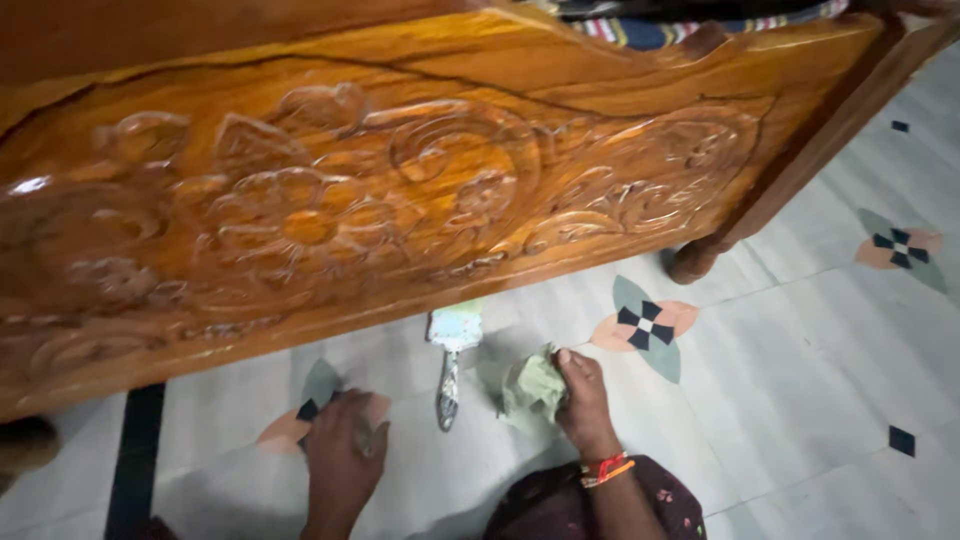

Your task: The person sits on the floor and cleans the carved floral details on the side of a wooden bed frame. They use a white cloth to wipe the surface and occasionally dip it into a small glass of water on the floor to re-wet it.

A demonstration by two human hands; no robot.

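A: what's each hand doing?
B: right hand (583,398) is closed around a crumpled green cloth (533,390) on the tiled floor (800,370). Left hand (342,445) lies flat, fingers spread, holding nothing. Paintbrush (452,355) lies between them, under the carved wooden panel (400,180).

Carved wooden bed board (400,190), patterned floor tiles (800,340), striped cloth (640,30)

The carved, glossy brown wooden bed board (400,190) is running off the left and top edges, so its full length is staying out of sight, and it is covering the far end of the pale-bladed scraper (452,345). The left hand (342,455) is smearing into blur, its fingers hard to tell apart. The right hand (583,400) is hiding part of the crumpled green cloth (532,390). A striped fabric (690,25) is peeking above the board, mostly cut off.
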